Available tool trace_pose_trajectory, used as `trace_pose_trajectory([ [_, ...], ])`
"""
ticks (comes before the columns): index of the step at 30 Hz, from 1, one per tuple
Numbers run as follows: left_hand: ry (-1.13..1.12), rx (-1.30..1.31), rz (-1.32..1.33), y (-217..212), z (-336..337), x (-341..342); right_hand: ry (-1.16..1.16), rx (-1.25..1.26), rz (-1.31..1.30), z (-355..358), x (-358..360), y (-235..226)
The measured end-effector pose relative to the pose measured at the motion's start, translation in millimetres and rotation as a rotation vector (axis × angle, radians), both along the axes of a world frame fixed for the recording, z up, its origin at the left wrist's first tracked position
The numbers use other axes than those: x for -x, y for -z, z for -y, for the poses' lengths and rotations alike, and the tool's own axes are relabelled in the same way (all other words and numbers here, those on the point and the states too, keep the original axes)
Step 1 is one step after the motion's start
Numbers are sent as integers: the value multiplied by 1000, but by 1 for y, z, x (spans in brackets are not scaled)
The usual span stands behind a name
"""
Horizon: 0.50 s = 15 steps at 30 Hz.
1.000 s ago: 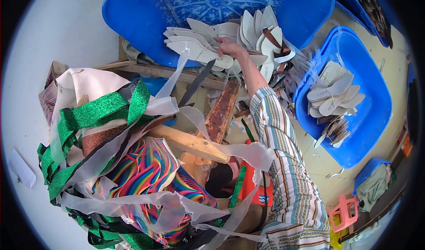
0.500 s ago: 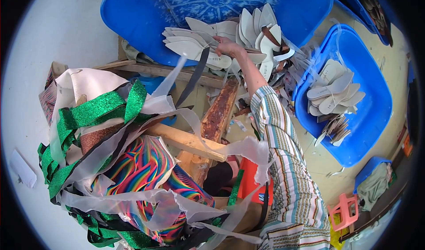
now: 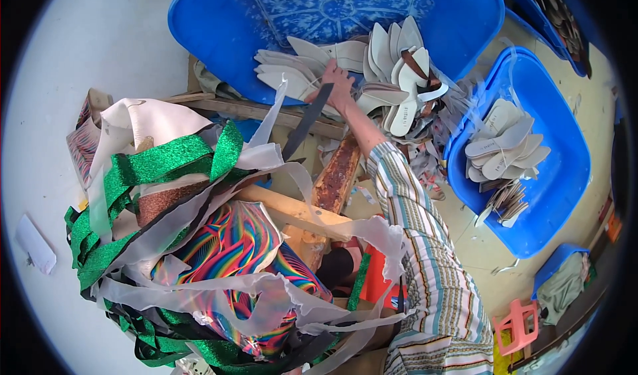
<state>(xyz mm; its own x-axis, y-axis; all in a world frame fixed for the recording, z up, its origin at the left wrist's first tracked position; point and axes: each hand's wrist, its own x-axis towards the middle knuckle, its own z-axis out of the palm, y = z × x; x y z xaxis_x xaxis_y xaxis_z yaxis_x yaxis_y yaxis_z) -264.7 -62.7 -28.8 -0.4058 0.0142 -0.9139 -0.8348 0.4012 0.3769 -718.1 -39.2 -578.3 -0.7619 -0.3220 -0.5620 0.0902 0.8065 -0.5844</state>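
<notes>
My right hand [image 3: 337, 89] reaches out to a heap of pale shoe insoles [image 3: 292, 69] at the front edge of a large blue tub. Its fingers are bent round the left bundle, closed on some of the insoles, though the fingertips are partly hidden. A dark strip [image 3: 309, 119] hangs in front of the hand. More insoles [image 3: 403, 112] lie right of the hand, with a brown strap [image 3: 413, 64] over them. My left hand does not show; a pile of rainbow-patterned fabric [image 3: 229, 242], green glitter strips [image 3: 156, 166] and translucent strips covers the lower left.
The large blue tub [image 3: 199, 16] stands tilted at the back. Another blue tub [image 3: 555, 169] on the right holds tied insole bundles [image 3: 502, 142]. A wooden bar [image 3: 292, 210] and a worn plank [image 3: 337, 176] lie below my arm. A pink plastic stool [image 3: 517, 327] stands lower right.
My right hand has shifted slightly down, and its fingers now bend more round the left bundle of insoles. The whole view has shifted a little.
</notes>
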Motion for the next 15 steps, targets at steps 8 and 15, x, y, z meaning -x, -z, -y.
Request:
trace_pose_trajectory([
  [8, -294, -99, 162, -7, -5, -4, -155, -6, -571, 12, -35, 27],
  [15, -557, -171, 280, -16, -11, -4, -82, 274, -331, 15, -24, 22],
])
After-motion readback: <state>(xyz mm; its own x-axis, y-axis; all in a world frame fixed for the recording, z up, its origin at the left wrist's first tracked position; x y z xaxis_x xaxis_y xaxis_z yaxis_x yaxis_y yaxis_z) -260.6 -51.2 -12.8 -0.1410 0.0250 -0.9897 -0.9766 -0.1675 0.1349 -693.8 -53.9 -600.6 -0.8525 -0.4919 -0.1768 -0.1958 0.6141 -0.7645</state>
